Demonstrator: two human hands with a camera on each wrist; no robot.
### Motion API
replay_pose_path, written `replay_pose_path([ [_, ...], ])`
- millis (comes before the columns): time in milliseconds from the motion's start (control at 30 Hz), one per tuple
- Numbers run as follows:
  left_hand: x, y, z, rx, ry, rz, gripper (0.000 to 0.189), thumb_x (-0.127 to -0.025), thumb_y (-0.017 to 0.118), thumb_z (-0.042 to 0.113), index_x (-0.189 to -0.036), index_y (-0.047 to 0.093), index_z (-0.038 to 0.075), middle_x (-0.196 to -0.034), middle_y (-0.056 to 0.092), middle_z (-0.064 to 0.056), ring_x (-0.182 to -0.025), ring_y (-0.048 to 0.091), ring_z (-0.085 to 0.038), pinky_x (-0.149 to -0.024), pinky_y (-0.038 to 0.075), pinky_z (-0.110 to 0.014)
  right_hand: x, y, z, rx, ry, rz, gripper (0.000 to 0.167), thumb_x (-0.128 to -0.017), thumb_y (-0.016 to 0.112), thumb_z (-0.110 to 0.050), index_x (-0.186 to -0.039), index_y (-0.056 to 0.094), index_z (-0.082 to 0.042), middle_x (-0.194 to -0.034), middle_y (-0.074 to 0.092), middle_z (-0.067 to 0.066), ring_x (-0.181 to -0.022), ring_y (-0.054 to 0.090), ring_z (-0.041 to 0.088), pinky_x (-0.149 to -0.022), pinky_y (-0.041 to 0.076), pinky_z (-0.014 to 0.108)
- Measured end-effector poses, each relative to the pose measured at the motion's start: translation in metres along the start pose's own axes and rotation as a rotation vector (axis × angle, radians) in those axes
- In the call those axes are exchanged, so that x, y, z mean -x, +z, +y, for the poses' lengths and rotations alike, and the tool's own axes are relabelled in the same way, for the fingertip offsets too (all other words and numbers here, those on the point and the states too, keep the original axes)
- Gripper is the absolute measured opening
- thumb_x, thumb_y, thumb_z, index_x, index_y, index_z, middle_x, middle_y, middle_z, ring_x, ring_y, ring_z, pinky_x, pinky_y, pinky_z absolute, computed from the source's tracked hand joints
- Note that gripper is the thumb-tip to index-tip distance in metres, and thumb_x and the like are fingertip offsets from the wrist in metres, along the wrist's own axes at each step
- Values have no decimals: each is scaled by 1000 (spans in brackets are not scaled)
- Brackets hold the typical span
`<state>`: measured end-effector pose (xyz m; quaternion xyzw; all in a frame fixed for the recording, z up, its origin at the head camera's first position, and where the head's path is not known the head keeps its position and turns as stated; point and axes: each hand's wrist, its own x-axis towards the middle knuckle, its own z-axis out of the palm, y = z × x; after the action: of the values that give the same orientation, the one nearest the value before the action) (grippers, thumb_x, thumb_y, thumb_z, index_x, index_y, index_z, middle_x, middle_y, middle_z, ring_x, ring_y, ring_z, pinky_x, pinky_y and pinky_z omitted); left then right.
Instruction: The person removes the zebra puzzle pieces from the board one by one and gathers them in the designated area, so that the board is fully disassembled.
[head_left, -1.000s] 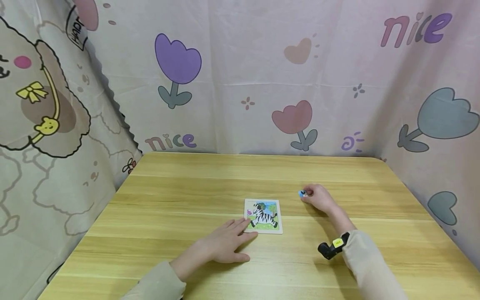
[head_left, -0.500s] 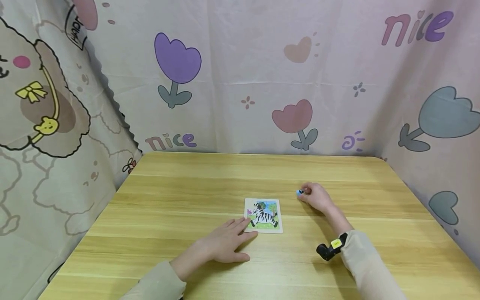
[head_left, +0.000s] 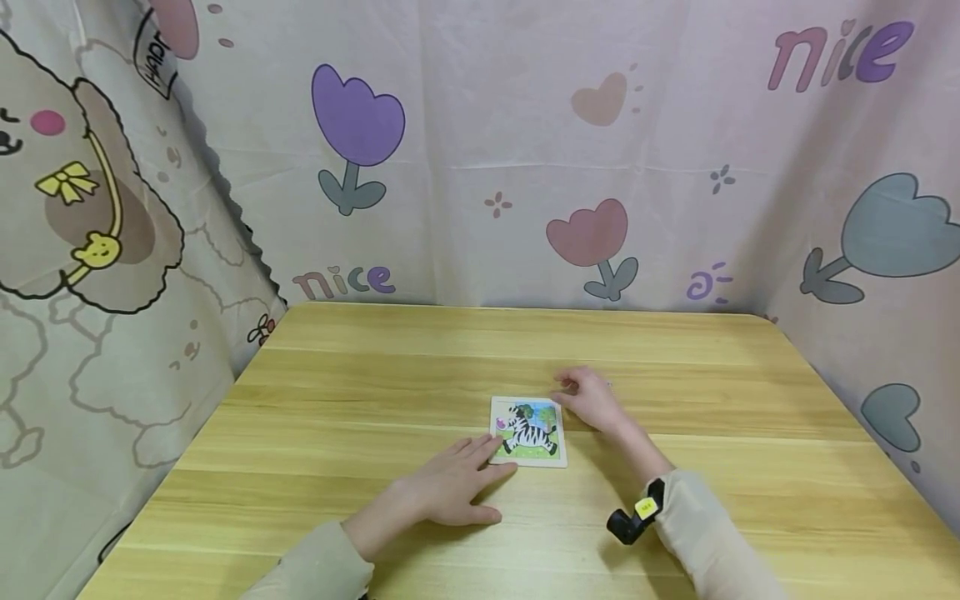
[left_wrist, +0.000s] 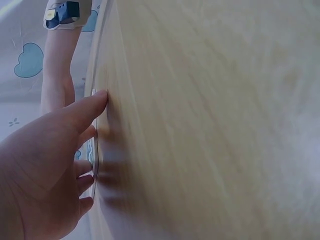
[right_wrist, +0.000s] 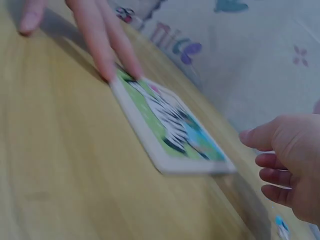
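A square zebra puzzle in a white frame lies flat on the table, its upper-left part pale and bare. My left hand rests with straight fingers over its left and lower-left edge; the left wrist view shows these fingers along the frame. Just off the puzzle's upper-right corner, my right hand hovers with loosely bent fingers. In the right wrist view its thumb stands apart from the curled fingers, with nothing seen between them. Beyond that hand lies a small blue, white and black puzzle piece, mostly hidden in the head view.
The wooden table runs back to a patterned curtain that hangs behind it and at both sides. A black wrist camera sticks out beside the right sleeve, low over the tabletop.
My right hand has let go of the small blue puzzle piece and moved left to the puzzle's upper-right corner. The left hand and the puzzle have stayed put.
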<state>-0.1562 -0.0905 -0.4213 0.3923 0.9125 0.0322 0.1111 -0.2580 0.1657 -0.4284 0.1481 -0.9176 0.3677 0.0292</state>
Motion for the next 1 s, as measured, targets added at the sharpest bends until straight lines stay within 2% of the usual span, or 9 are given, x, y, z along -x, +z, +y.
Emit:
replay_pose_path([
  [133,0,-1,0,-12,7,10,68,-88,47,58,-145,33,24,-153,15,-13,-139,15,-27,-112,16,-42,1,12,-14,-52,-7,-46,36,-80,71,-12,-112,62,2,-105,58,13,-96,56,27,-85,48,42],
  [300,-1,0,-1,-28,18,14,70,-88,48,59,-145,33,22,-152,17,-14,-139,15,-27,-112,15,-42,-2,27,-23,-30,-80,-90,32,-77,73,-10,-106,65,0,-98,59,8,-89,56,21,-81,50,38],
  [433,-2,-1,-1,-36,28,16,69,-87,49,58,-144,35,22,-152,19,-15,-139,17,-28,-112,15,-42,-4,35,-27,5,-138,-147,29,-77,73,-11,-103,66,-2,-95,58,8,-85,54,20,-78,49,38],
  [667,-4,-2,-3,-30,40,8,67,-88,47,58,-144,36,22,-151,22,-14,-138,18,-27,-112,16,-43,-5,38,-30,145,-217,-220,22,-81,69,-10,-103,67,-7,-103,56,10,-92,53,23,-82,47,42],
  [833,-4,-2,-3,-35,41,13,66,-88,47,58,-143,37,22,-150,23,-14,-138,20,-27,-112,17,-43,-7,36,-38,200,-167,-276,21,-83,68,-10,-103,66,-10,-105,53,10,-93,50,23,-84,46,40],
  [1000,-4,-3,-3,-35,49,24,66,-89,47,58,-143,38,21,-150,24,-15,-138,21,-28,-111,17,-44,-8,35,-45,190,-93,-298,14,-82,68,-9,-96,66,-12,-107,49,9,-101,44,25,-89,42,42],
])
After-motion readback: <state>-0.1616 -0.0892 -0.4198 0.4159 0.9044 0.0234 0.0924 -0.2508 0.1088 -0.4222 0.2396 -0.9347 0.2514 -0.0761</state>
